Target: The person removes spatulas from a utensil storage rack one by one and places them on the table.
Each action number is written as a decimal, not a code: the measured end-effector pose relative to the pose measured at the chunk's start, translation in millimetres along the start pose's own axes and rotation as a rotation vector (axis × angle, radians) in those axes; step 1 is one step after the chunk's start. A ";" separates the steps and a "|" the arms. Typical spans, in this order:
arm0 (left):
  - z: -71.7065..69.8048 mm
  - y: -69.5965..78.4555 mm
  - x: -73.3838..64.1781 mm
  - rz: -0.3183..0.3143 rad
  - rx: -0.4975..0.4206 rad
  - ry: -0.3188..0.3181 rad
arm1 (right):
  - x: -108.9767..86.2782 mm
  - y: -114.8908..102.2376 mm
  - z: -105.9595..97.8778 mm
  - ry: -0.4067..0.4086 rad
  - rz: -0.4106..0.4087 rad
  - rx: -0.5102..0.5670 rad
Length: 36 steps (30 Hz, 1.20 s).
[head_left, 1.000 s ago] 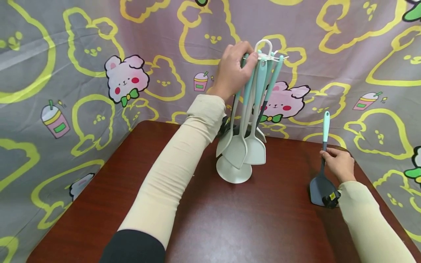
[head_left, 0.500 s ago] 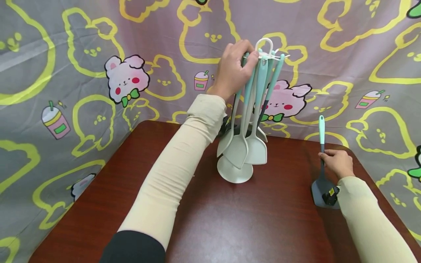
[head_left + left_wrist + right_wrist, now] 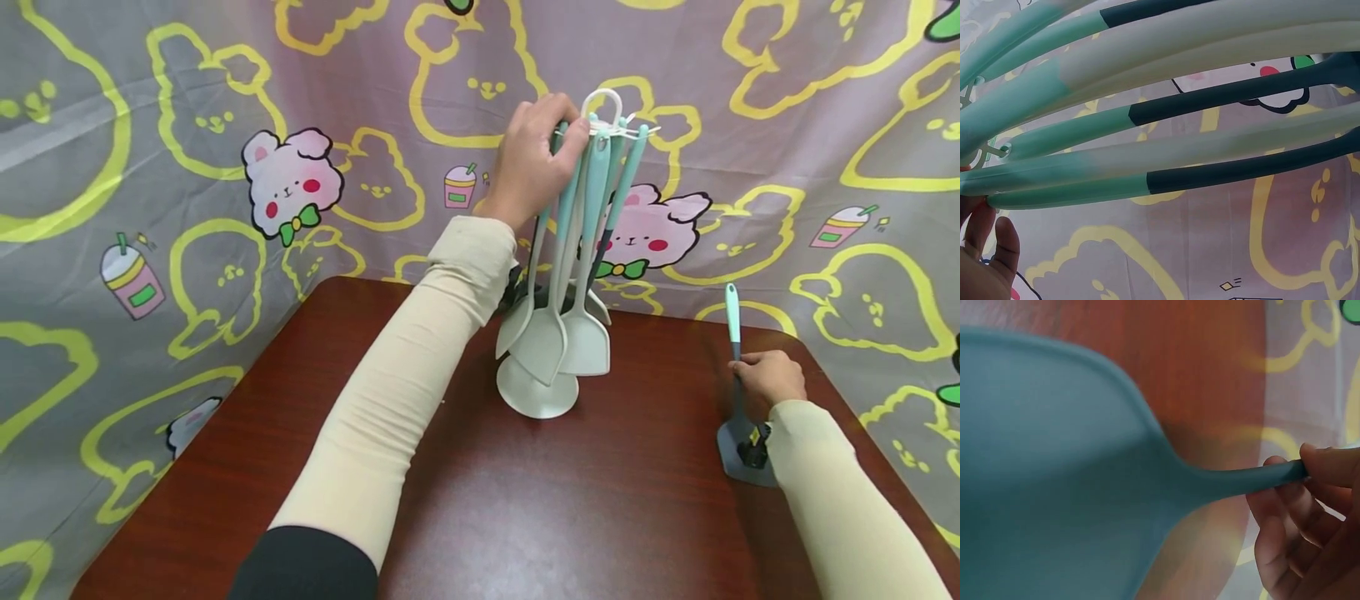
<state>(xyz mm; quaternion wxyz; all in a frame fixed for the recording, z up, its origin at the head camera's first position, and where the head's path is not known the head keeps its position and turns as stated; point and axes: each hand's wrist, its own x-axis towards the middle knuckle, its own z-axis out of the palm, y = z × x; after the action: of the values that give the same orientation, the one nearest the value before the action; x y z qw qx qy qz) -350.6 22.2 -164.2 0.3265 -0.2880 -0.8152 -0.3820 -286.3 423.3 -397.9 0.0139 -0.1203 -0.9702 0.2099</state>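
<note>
At the top of a white rotating utensil stand (image 3: pixel 536 398), my left hand (image 3: pixel 531 162) grips near the hooks, beside the white loop. Several mint-handled utensils hang from it, with white turner heads (image 3: pixel 587 346) facing me and dark-shafted ones behind. In the left wrist view, fingers (image 3: pixel 1004 247) touch the handle ends at the left edge. Over on the right, my right hand (image 3: pixel 774 377) pinches the dark shaft of a slate-grey spatula (image 3: pixel 732 317). Its mint handle points up and its broad blade (image 3: pixel 1054 450) hangs down, low over the table, partly covered by the wrist camera.
A dark red-brown table (image 3: pixel 585 500) spreads below both hands. Behind and to the left hangs a printed cloth (image 3: pixel 382 92) with yellow outlines and rabbits, close to the table's far edge. My left forearm (image 3: pixel 390 383) crosses the table's left half.
My right hand has lowered slightly with the spatula, and its handle top has dropped and shifted a little left. The left hand and the stand stay in place.
</note>
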 end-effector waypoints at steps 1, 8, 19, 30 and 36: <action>0.0 0.1 0.2 -0.004 0.000 -0.001 | 1.0 1.4 0.1 -0.010 0.009 -0.006; 0.5 -0.4 0.5 -0.014 -0.005 0.000 | 7.9 7.6 0.7 -0.076 0.048 -0.034; 2.4 2.8 1.5 -0.008 0.000 -0.012 | 8.5 14.9 5.5 -0.048 0.054 -0.059; 8.2 5.3 3.4 0.007 -0.018 0.000 | 11.2 27.2 9.0 -0.122 0.057 -0.017; 8.1 4.7 3.6 -0.010 -0.018 0.013 | 15.3 24.1 10.2 -0.179 0.056 0.058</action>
<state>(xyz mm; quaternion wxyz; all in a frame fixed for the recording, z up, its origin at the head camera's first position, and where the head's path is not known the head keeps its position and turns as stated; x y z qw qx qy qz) -351.9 32.1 -163.4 0.3272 -0.2846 -0.8109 -0.3929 -296.5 444.1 -417.5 -0.0753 -0.1280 -0.9573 0.2480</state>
